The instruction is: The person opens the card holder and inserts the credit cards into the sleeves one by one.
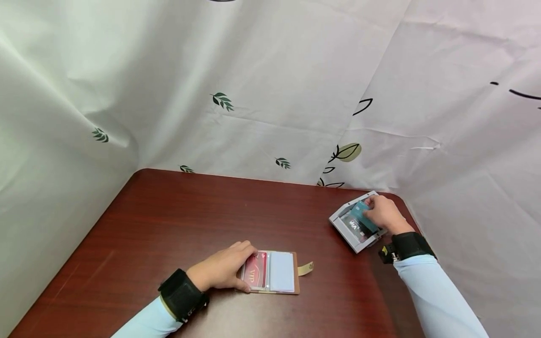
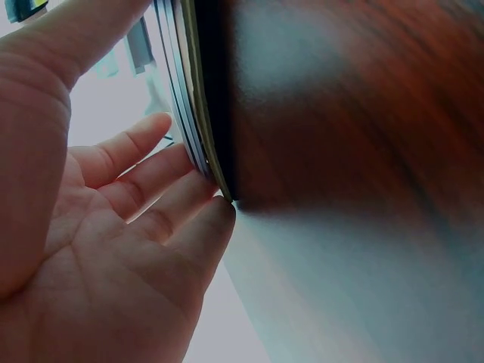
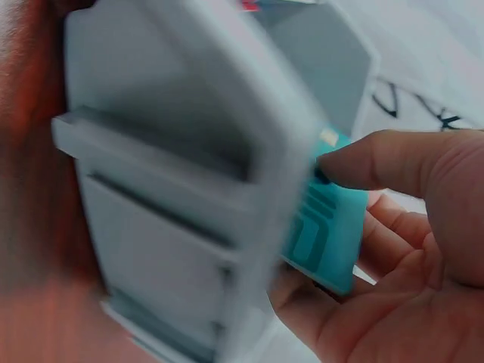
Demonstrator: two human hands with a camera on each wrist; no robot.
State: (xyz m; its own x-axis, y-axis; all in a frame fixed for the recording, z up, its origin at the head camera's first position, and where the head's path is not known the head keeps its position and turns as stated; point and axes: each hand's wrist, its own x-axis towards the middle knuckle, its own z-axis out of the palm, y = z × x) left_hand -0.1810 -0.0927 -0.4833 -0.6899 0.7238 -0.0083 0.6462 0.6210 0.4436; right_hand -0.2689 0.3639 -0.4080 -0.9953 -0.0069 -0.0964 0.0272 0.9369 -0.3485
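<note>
An opened card holder (image 1: 297,272) with a brown cover lies on the table, a red VIP card (image 1: 255,271) in its left sleeve and a white page on the right. My left hand (image 1: 224,267) grips its left end, thumb at the near edge and fingers at the far edge; the left wrist view shows fingertips against the layered edge (image 2: 198,113). At the right, my right hand (image 1: 385,213) pinches a teal card (image 1: 360,212) between thumb and fingers, over a grey tray (image 1: 345,231). The right wrist view shows the teal card (image 3: 333,234) beside the tray's wall (image 3: 162,159).
Inside the tray lies a dark VIP card (image 1: 355,225), partly covered by the teal card. A strap (image 1: 306,268) sticks out from the card holder's right side. The brown table (image 1: 203,211) meets a white patterned cloth (image 1: 262,84) at its back and sides.
</note>
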